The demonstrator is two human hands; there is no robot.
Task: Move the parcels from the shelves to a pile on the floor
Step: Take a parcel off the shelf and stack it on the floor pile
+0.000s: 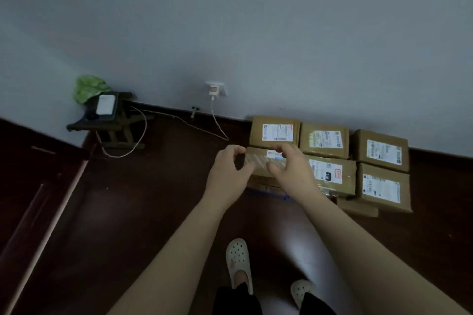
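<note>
Left grip point(230, 170) and right grip point(290, 166) are both out ahead at 12 o'clock, low over the dark floor point(153, 212) by the wall point(256, 33). Between them is one brown parcel point(258, 161), blurred, lying atop lower boxes at the 9 o'clock end of the pile point(325, 139). Right grip holds it: fingers curled over the far edge, thumb on the near side. Left grip is curled narrow at the parcel's 9 o'clock end; I cannot tell whether it touches. The pile is labelled cartons packed side by side, running toward 3 o'clock along the wall. At 10 o'clock, well apart, stands a small dark stool point(102, 125). A white cable point(217, 120) hangs from the wall socket point(216, 88).
</note>
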